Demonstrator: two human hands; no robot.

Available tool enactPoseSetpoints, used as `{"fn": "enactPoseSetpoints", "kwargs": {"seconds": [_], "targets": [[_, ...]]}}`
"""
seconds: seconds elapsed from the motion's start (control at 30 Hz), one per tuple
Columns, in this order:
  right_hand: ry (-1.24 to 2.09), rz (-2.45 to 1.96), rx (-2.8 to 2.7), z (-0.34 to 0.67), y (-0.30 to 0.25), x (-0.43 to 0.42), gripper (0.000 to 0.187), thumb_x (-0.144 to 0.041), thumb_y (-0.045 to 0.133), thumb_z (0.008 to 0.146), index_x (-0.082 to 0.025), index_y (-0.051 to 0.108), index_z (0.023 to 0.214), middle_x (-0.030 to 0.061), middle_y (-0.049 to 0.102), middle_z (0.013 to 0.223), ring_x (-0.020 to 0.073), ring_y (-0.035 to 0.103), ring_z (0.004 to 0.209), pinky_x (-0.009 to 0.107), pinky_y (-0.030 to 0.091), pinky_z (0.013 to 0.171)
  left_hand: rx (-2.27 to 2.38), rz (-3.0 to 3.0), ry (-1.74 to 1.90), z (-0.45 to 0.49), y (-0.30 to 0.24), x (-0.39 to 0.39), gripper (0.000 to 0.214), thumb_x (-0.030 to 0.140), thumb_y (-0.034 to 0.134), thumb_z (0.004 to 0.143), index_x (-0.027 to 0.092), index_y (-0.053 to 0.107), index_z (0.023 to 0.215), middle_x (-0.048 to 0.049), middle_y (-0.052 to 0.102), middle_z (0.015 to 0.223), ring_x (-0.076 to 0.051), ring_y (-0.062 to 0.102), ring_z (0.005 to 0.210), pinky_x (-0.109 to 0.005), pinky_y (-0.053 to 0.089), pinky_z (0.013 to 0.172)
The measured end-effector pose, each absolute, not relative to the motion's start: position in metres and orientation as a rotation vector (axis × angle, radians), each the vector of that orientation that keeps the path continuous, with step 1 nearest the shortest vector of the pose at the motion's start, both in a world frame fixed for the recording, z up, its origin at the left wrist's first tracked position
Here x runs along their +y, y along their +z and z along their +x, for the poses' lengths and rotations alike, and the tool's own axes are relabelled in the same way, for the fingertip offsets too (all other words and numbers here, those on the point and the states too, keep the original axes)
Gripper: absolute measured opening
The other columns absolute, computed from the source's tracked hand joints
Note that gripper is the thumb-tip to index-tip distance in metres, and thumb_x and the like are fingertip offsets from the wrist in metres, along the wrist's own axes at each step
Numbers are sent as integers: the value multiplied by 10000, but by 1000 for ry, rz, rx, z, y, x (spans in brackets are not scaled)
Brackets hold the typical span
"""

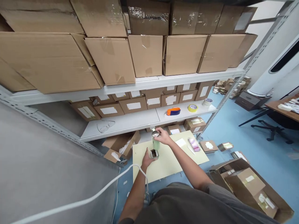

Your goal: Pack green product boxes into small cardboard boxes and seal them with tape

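Bottle (pixel 155 144), gripped by our right hand (pixel 163 137) at twelve o'clock from our left hand's (pixel 147 160) clasped box (pixel 155 158), likely needs aligning for boxing

Dark grey short-sleeved shirt (pixel 184 203)

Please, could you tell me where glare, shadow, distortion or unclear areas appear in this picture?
Head view: wide-angle distortion, with the right shelf post slanting strongly; head view: glare on clear tape across an upper box, and a bright shine on the bottle lid at the right hand; head view: darker shade under the upper shelf at left; head view: pixelation obscuring a pink item.
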State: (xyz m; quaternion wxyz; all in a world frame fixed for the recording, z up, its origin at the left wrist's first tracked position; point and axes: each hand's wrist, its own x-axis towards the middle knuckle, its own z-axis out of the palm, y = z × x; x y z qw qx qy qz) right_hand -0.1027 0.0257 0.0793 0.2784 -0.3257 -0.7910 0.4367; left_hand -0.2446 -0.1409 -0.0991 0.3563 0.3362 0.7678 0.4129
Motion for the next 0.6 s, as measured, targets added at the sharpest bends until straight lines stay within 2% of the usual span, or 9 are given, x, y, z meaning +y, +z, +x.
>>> {"fn": "enactPoseSetpoints", "kwargs": {"seconds": [0.1,0.17,0.23,0.33,0.5,0.6], "targets": [[1201,-883,-2108,-93,91,30,486,-328,822,716,-250,718,1185,-5,748,1004,226,666,905,329,517,870,1994,992,1095,-250,-76,-144,1438,291,1049,464,234,343,1716,-225,334,1821,-431,256,1713,-546,235,1386],[1221,-874,-2095,-88,94,33,487,-357,824,701,-252,719,1165,-12,746,981,217,662,880,331,522,860,2018,1047,1136,-250,-52,-143,1494,356,1064,445,244,322,1737,-211,336,1819,-452,260,1706,-591,240,1383],[1236,-841,-2083,-84,96,33,496,-387,819,697,-252,715,1163,-13,747,979,212,665,872,335,527,858,2017,1070,1246,-244,-24,-137,1365,415,1039,537,272,374,1721,-198,391,1789,-448,336,1676,-602,330,1339],[1266,-774,-2068,-81,97,29,520,-413,832,700,-247,713,1178,-1,756,1007,216,683,900,343,540,872,1942,1104,1459,-226,18,-118,1063,448,977,682,280,515,1625,-189,528,1681,-398,579,1500,-546,520,1178],[1430,-683,-1991,-73,95,28,624,-488,911,734,-258,711,1279,47,777,1161,243,705,1034,403,566,987,1931,1163,1623,-203,67,-91,734,390,960,681,222,706,1349,-126,767,1307,-310,739,1190,-490,577,1085],[1712,-572,-1938,-62,84,35,874,-463,963,730,-290,618,1514,99,726,1382,266,697,1206,457,545,1099,1815,1091,1643,-209,82,-88,706,422,962,665,185,730,1289,-125,804,1221,-303,766,1107,-486,598,1050]]}}
